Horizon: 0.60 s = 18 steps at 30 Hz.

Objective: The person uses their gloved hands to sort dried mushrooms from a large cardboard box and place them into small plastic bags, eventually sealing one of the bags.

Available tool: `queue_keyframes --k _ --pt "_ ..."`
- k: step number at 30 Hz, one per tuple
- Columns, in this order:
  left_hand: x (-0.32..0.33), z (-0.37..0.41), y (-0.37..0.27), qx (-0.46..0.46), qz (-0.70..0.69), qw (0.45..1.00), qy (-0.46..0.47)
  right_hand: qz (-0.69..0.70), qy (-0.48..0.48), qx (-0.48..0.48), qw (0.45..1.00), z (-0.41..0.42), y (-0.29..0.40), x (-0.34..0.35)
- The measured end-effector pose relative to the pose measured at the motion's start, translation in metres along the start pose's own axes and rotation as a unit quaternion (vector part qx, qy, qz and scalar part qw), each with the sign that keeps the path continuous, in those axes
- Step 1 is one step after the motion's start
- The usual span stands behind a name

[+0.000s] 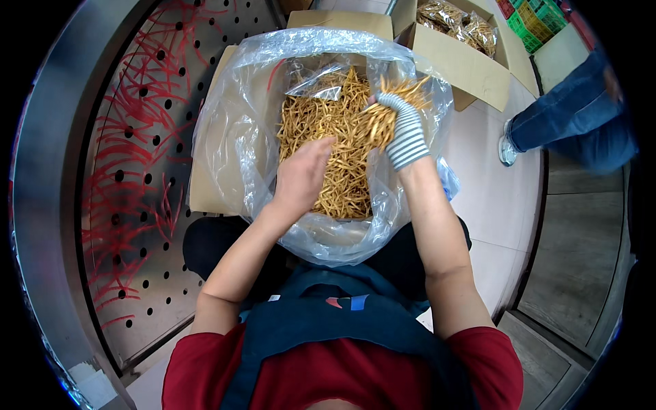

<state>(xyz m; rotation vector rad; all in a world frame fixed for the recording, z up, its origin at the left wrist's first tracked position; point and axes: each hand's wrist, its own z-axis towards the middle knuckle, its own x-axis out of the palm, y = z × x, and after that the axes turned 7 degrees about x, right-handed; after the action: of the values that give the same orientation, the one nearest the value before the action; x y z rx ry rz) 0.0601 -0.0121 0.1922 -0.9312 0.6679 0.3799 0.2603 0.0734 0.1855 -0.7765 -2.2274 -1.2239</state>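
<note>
In front of me a cardboard box point(218, 179) lined with a clear plastic bag point(230, 123) holds a heap of thin dried yellow-brown strips point(341, 189), perhaps dried lily buds. My right hand point(407, 128), in a grey-and-white striped glove with bare fingertips, is closed round a thick bundle of the strips point(379, 123) at the heap's right side. My bare left hand point(306, 171) is over the heap's left part, fingers curled; its fingertips are partly hidden, and whether it holds any strips cannot be made out. A small clear plastic packet point(315, 84) lies at the far end of the heap.
A second open cardboard box point(456, 64) with packed bags of similar strips point(479, 33) stands at the back right. Beyond it are coloured plastic crates point(535, 23). A person's jeans-clad leg point(564, 113) is at the right. A perforated metal panel point(154, 205) with red marks stands left.
</note>
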Motion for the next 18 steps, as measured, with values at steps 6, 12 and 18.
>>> queue_keyframes --k 6,12,18 --pt "-0.02 0.015 0.023 -0.375 -0.689 0.618 -0.043 -0.093 0.046 0.064 0.993 -0.01 -0.008 0.005" --pt "-0.014 0.021 0.023 -0.343 -0.704 0.613 -0.106 -0.128 0.092 0.119 0.98 -0.028 -0.025 0.016" --pt "0.013 0.029 -0.013 -0.285 -0.481 0.818 -0.136 -0.176 0.082 0.08 0.978 -0.02 -0.05 0.015"
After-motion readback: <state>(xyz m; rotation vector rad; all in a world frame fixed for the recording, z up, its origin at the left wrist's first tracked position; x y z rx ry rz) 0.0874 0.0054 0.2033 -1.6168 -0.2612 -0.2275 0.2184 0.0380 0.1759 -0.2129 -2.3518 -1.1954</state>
